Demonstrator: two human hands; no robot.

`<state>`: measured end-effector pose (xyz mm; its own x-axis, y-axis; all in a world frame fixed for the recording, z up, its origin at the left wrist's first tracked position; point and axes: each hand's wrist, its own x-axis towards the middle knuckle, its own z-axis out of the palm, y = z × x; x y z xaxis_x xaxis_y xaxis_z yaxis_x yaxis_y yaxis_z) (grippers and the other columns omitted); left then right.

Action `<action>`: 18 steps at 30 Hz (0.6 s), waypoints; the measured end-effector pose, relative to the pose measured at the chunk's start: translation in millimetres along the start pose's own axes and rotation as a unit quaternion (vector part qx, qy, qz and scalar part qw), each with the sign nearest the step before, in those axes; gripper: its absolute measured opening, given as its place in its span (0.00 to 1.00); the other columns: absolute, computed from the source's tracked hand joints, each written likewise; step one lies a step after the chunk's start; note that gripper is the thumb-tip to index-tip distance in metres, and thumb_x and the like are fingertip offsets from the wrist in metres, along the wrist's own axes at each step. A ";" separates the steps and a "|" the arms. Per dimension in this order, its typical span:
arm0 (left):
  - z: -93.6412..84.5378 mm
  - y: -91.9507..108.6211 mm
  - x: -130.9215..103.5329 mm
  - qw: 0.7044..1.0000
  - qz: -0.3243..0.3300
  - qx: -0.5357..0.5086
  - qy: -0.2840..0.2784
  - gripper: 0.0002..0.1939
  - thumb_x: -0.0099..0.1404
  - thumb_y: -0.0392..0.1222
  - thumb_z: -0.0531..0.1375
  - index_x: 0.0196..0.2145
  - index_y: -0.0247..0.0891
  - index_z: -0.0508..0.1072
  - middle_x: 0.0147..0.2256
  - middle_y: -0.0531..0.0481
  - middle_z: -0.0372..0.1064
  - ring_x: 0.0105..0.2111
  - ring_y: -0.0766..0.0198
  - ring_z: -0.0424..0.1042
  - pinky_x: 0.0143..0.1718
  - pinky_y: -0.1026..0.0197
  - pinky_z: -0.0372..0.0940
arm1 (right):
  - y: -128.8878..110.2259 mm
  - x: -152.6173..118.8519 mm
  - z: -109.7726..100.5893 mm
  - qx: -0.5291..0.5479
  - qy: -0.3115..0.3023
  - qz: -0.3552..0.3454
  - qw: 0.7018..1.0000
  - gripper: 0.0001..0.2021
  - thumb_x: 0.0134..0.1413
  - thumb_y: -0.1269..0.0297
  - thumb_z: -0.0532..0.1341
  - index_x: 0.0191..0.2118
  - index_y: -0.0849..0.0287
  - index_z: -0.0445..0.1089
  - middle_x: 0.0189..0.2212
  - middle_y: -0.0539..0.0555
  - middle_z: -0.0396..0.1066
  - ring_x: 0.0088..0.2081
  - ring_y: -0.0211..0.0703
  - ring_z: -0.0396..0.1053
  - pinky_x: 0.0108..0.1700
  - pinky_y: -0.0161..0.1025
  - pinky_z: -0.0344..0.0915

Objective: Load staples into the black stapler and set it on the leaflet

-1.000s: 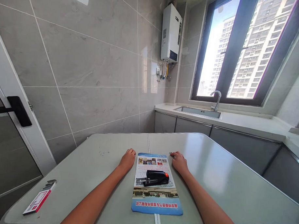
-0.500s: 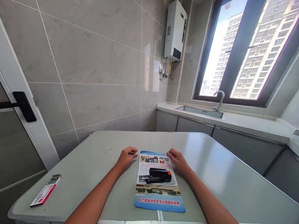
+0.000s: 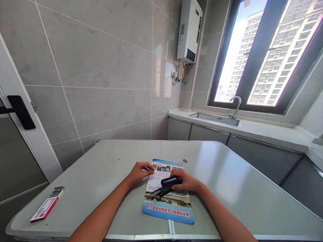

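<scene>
A black stapler (image 3: pixel 164 187) with a red-orange mark lies opened up over a printed sheet (image 3: pixel 171 216) with blue borders. My right hand (image 3: pixel 184 180) is closed around its rear end, at the sheet's right side. My left hand (image 3: pixel 141 172) pinches a thin dark strip, seemingly a strip of staples, over the sheet's upper left edge; the fingers hide most of it. Another short grey staple strip (image 3: pixel 185 160) rests on the table just beyond the sheet's top right corner.
On the table (image 3: pixel 82 189) at the left lies a white and red box (image 3: pixel 47 208) with grey staple strips (image 3: pixel 57 191) at its end. Small loose bits (image 3: pixel 112 160) are scattered farther back. A counter with a sink (image 3: pixel 216 118) stands behind to the right.
My right hand has left the sheet's top right corner and taken hold of the stapler, which is now slanted. The staple strip there is uncovered. My left hand has moved right, onto the sheet's edge.
</scene>
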<state>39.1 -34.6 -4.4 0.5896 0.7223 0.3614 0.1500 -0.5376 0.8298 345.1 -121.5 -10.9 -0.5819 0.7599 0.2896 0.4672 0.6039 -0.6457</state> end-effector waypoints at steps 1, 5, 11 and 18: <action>0.9 0.2 -0.4 1.000 -0.002 -0.006 -0.010 0.16 0.61 0.54 0.71 0.38 0.39 0.84 0.39 0.45 0.82 0.40 0.56 0.80 0.47 0.54 0.75 | 0.4 0.2 -0.4 0.000 0.001 -0.006 1.000 0.20 0.57 0.47 0.69 0.47 0.56 0.77 0.40 0.53 0.75 0.42 0.46 0.70 0.49 0.41 0.65; 2.9 -2.8 -1.1 0.999 -0.012 -0.018 -0.041 0.18 0.59 0.55 0.71 0.38 0.38 0.84 0.40 0.44 0.83 0.41 0.54 0.81 0.49 0.52 0.75 | 2.8 1.9 -0.4 0.015 0.000 -0.027 1.000 0.23 0.55 0.46 0.71 0.50 0.55 0.76 0.43 0.54 0.75 0.45 0.48 0.71 0.51 0.42 0.65; 5.6 -3.2 -1.1 0.997 -0.013 0.017 -0.071 0.16 0.61 0.54 0.71 0.38 0.38 0.84 0.39 0.45 0.82 0.40 0.56 0.80 0.48 0.53 0.75 | 5.1 3.8 0.8 0.018 0.020 -0.021 0.999 0.21 0.56 0.47 0.70 0.48 0.56 0.76 0.39 0.52 0.75 0.41 0.46 0.70 0.47 0.40 0.65; 8.5 4.3 -0.4 0.996 -0.017 0.024 -0.081 0.15 0.61 0.53 0.70 0.38 0.39 0.84 0.39 0.46 0.82 0.40 0.56 0.79 0.48 0.53 0.74 | 6.2 2.4 -0.6 0.058 0.038 -0.005 0.998 0.19 0.54 0.51 0.71 0.47 0.57 0.76 0.39 0.52 0.76 0.41 0.46 0.70 0.46 0.40 0.66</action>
<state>46.3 -40.9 -4.5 0.7036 0.6629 0.2561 0.2082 -0.5368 0.8176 347.1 -115.8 -13.8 -0.5326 0.7723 0.3464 0.3785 0.5834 -0.7186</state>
